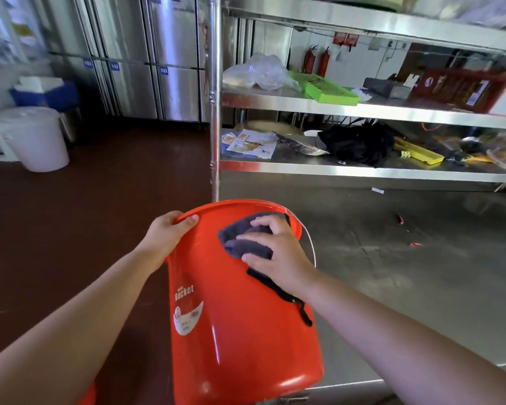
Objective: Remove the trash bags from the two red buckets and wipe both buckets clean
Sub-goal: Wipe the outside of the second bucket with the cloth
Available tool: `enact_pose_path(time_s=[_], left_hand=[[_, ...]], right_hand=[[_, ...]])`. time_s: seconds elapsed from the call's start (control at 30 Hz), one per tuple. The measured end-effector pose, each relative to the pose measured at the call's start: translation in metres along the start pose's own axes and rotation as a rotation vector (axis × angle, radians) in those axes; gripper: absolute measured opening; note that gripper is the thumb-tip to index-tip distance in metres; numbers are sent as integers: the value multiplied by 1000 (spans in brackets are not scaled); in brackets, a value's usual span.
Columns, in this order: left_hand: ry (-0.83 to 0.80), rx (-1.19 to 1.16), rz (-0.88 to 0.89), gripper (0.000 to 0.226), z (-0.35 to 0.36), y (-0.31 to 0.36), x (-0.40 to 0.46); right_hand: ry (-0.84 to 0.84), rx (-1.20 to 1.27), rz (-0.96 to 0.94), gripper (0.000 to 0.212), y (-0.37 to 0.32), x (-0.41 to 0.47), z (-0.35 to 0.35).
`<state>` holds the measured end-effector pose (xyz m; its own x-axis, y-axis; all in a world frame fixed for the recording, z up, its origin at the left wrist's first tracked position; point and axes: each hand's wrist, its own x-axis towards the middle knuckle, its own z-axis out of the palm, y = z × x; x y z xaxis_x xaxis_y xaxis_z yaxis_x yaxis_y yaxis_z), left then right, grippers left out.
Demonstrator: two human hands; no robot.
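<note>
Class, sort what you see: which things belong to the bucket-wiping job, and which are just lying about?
In the job:
red bucket
grey cloth
left hand gripping the rim
right hand pressing the cloth

Lying about:
white bucket
green tray
black bag
fire extinguishers

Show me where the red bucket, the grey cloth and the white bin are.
red bucket (pixel 234 331), head view, on its outer side wall.
grey cloth (pixel 246 244), head view, on the folded part beside the fingers.
white bin (pixel 37 141), head view, on its front wall.
</note>
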<state>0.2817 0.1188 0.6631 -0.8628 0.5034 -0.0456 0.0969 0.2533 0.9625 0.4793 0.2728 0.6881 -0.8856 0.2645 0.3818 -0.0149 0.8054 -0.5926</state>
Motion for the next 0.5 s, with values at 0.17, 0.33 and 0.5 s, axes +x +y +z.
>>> enact_pose_path(time_s=[0.17,0.33,0.5], left_hand=[[-3,57,-1,19,-12,-8,0],[-11,316,221,33,-3,33,5],[-142,666,166,27,36,75,1]], right_hand=[[-68,54,-97,33,-7,-66,0],[-8,56,-138,31,-11,-92,0],[-8,37,-166,31,-15,-96,7]])
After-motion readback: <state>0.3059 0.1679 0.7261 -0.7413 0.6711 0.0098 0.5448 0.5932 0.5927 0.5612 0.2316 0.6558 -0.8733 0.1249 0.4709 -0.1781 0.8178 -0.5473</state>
